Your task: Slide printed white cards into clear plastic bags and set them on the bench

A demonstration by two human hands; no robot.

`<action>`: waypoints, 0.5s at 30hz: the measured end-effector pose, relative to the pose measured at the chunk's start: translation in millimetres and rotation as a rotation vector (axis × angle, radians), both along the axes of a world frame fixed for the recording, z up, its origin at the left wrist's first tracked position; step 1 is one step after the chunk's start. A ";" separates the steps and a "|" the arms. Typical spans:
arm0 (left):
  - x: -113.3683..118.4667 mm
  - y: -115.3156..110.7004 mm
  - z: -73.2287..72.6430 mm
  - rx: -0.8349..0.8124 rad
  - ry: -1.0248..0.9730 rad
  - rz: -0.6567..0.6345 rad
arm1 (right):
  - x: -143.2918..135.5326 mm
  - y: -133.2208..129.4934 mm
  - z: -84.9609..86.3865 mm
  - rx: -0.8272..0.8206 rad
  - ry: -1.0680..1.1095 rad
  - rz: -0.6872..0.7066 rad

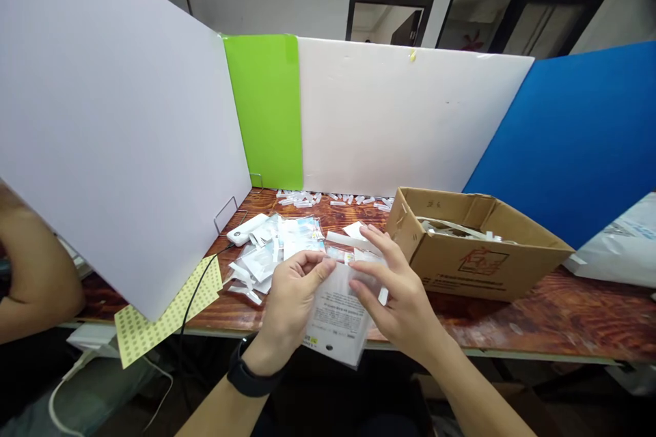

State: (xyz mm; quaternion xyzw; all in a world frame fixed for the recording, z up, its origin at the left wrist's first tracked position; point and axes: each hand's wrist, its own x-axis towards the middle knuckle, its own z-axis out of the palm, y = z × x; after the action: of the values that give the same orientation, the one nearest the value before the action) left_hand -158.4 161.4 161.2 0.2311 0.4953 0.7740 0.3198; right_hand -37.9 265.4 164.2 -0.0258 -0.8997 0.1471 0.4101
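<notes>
A clear plastic pouch with a printed card (339, 321) hangs at the table's front edge, between my hands. My left hand (297, 293) pinches the pouch's upper left edge between thumb and fingers. My right hand (394, 287) is on the pouch's right side, its fingers apart and the fingertips touching or just above the plastic. A white strip (353, 243) lies across the top, near the right fingertips. Just left of my hands, several clear packets (261, 261) are piled on the table, with printed packets (301, 235) among them.
An open cardboard box (476, 266) with white pieces stands at right. Small clear pieces (302, 199) lie along the back panel. A yellow dotted sheet (171, 307) and black cable (197, 287) are at left. Another person's arm (35, 266) shows beyond the white divider (123, 123).
</notes>
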 end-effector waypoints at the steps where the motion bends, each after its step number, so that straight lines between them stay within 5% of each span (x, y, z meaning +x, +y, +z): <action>1: 0.3 -0.9 -0.2 -0.009 -0.021 0.013 | -0.4 -2.2 -2.9 -0.022 -0.004 0.002; 5: -0.2 -4.4 -5.2 -0.048 -0.034 0.050 | 0.1 -11.2 -12.3 -0.058 -0.041 -0.012; 10: 4.8 -5.6 -14.1 -0.108 0.054 0.098 | -3.1 -16.6 -12.3 0.203 0.083 -0.161; 15: 17.3 -9.3 -18.5 -0.084 0.312 0.177 | -17.2 -17.6 -2.0 0.118 0.127 -0.042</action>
State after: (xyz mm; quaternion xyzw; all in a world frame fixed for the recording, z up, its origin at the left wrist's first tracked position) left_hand -141.2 152.1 142.7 0.2904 0.5890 0.7325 0.1793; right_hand -55.1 247.9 162.2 -0.0111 -0.8784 0.0867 0.4699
